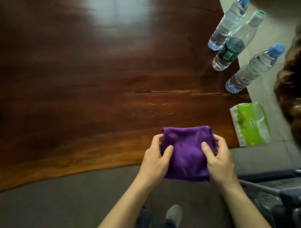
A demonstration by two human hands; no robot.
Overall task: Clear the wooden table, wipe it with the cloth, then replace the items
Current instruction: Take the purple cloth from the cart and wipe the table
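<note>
Over the near edge, head view: I see both hands holding a folded purple cloth (186, 152) just above the front lip of the worktop (87, 74).
Left hand (156, 159): closed on the cloth's left side, thumb on top, fingers tucked beneath.
Right hand (217, 157): closed on the right side the same way, thumb pressed into the top layer.
Cloth: doubled into a thick pad; its lower corner hangs off the edge, not yet flat on the wood.
Worktop: mostly bare, with small wet or sticky marks (161, 110) just beyond the cloth.
Items: three water bottles (229, 21) (238, 41) (253, 69) and a green tissue pack (251, 124) sit at the right edge, so I judge clearing incomplete or the items only shifted aside.
Step in hand: I read this as squaring the pad before wiping.
Doing it well: I would keep the folds tidy, lay the pad flat, press with one palm, start at those marks, and use long overlapping strokes along the grain.
Risk: sweeping right could knock a bottle.
</note>
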